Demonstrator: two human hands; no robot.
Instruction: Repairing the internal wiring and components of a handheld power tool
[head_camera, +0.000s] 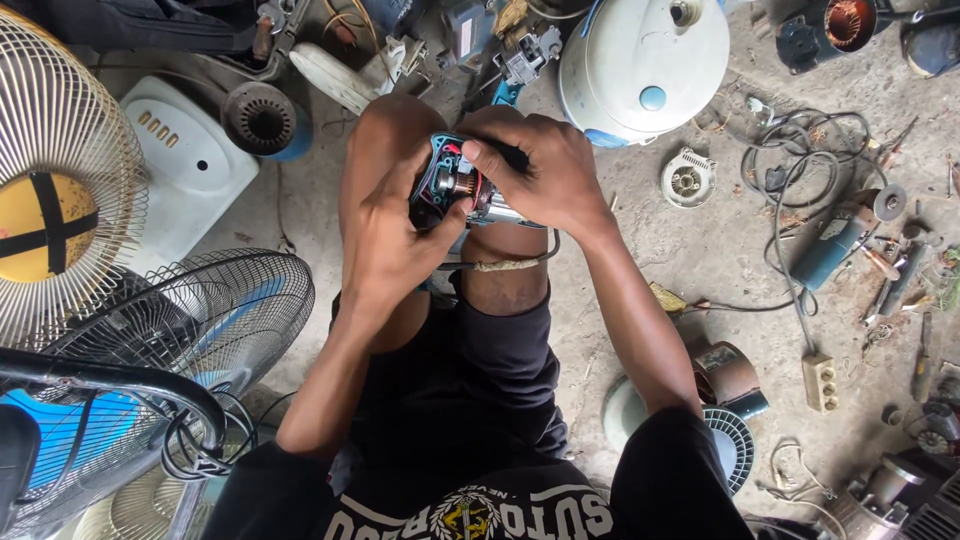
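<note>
We hold the opened power tool (455, 190) on our knees, above the concrete floor (700, 250). Our left hand (385, 235) grips its housing from below; our right hand (545, 175) clamps the top, thumb pressing near the exposed motor. It looks like inspection work, and probing calls for a steady grip.

Between the left hand (395, 235) and right hand (545, 175), an opened power tool (452, 185) shows a glossy teal plastic shell around dull copper and grey metal. A frayed cloth-wrapped cord (510, 264) trails below the right hand. Left of the left hand stand fan guards (215, 310) of thin painted wire. The floor (690, 250) right of the hands is rough, dusty concrete.
</note>
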